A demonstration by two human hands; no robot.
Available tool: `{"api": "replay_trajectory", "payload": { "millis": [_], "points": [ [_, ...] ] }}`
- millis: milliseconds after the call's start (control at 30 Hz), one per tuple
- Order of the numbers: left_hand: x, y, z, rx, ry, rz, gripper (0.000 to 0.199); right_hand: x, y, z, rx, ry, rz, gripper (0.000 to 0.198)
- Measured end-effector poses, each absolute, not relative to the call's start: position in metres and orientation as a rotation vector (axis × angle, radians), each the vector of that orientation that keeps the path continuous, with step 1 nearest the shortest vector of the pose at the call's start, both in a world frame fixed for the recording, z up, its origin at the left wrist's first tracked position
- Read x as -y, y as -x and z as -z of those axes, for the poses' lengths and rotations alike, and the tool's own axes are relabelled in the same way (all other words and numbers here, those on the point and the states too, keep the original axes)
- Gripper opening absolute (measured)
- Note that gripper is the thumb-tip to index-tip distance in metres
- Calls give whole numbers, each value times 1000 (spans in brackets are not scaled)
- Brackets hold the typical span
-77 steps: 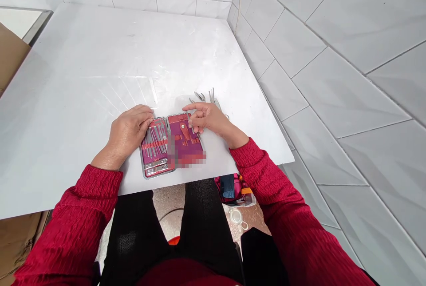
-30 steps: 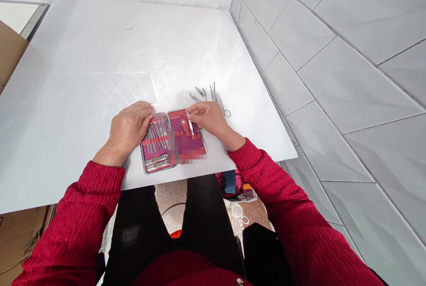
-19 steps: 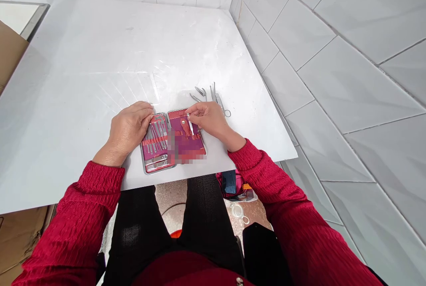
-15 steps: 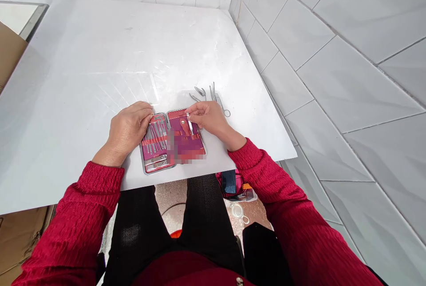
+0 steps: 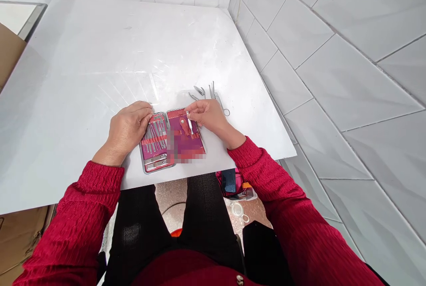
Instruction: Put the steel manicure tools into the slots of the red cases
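The right hand (image 5: 208,115) pinches a slim silver tool (image 5: 190,125) at the right half of the open manicure case (image 5: 193,143), near the front edge of the white table (image 5: 100,46). The left hand (image 5: 129,127) bends its fingers at the case's upper left corner, though I cannot tell whether they grip it.

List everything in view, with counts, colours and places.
table: one, white, centre
case: one, red and purple, open on table
clippers: two, silver, case's left half
slim tools: several, silver, beyond clippers
held tool: one, silver, over case's right half
loose tools: several, silver, table, beyond case
sheet: one, clear, mid-table
tiles: many, pale, behind, right
cardboard: two pieces, brown, left
bag: one, pink, below table
round thing: one, white, near bag
sleeves: two, red, both sides
legs: two, black, bottom
left hand: one, bare, case's edge
right hand: one, bare, pinching held tool
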State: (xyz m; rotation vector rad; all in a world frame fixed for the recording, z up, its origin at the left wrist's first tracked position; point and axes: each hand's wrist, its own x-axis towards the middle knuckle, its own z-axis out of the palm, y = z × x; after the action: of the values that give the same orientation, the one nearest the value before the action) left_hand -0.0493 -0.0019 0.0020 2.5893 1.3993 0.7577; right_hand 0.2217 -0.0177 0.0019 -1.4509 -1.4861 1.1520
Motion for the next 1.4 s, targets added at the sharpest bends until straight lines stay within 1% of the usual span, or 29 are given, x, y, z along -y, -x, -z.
{"api": "replay_trajectory", "payload": {
  "millis": [200, 533, 800, 967, 1167, 1400],
  "points": [
    [1, 49, -1, -1409, -2560, -772, 32, 14, -221, -2, 1463, 1452, -1103, 17],
    [2, 50, -4, -1410, -2551, -747, 32, 15, -220, -6, 1477, 1456, -1130, 16],
    [2, 50, -5, -1390, -2562, -754, 33, 18, -217, -13, 1593, 1518, -1015, 13],
    [2, 49, -4, -1401, -2575, -750, 35, 27, -212, -24, 1761, 1610, -842, 17],
    [3, 48, -4, -1413, -2595, -741, 37, 36, -208, -30, 1927, 1567, -785, 32],
    [3, 49, -5, -1418, -2589, -744, 37, 40, -207, -26, 1975, 1547, -680, 36]
  ]
}}
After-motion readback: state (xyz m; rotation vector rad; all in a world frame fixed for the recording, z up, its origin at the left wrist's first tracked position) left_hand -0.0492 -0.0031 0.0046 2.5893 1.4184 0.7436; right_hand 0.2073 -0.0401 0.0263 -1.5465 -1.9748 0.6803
